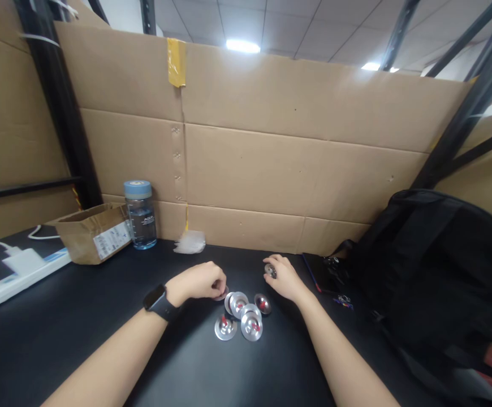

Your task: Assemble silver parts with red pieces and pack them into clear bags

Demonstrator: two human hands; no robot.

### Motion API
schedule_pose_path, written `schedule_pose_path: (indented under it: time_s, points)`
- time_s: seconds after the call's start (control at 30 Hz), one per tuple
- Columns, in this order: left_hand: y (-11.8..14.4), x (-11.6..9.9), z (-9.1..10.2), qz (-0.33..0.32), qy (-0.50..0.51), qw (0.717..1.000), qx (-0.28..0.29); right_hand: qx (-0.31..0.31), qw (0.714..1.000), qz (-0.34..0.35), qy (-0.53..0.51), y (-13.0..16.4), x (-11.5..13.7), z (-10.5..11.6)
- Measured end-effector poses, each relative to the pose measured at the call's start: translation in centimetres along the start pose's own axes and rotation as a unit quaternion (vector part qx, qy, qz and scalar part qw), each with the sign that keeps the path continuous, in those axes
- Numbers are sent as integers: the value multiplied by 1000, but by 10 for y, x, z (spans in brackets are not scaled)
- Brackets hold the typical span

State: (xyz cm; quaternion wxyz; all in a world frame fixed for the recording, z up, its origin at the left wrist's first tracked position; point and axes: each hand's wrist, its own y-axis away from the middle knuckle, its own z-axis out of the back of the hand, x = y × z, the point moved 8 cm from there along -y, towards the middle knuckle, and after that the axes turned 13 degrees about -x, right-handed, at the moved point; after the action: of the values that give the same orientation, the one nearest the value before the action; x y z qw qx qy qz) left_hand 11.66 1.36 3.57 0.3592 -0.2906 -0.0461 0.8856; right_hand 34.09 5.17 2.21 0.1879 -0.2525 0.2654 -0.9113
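Hands pinch metal discs on black table.

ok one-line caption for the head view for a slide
Left hand and right hand each pinch a small metal disc beside a cluster of discs on a black table.

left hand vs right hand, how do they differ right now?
The left hand has a black smartwatch at its wrist; the right hand has a bare wrist. The left hand curls over a disc at the edge of the cluster of silver discs; the right hand pinches a small metal piece apart from that cluster. Both rest low on the black table.
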Motion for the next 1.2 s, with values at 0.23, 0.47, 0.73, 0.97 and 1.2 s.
schedule_pose_path:
  time_s: [0.23,0.47,0.73,0.97,1.2]
  points:
    - [-4,-12,-5,9,-78,991,-106,17,996,38,-75,5,47,-1]
    - [-13,-4,5,63,131,970,-193,23,983,88,-159,12,90,2]
    - [-18,-5,5,99,413,884,-195,19,973,78,-215,12,95,4]
    - [-18,-11,-1,88,446,875,-165,-6,975,71,-209,9,98,9]
    - [-20,-8,0,86,440,873,-193,2,976,57,-209,12,98,4]
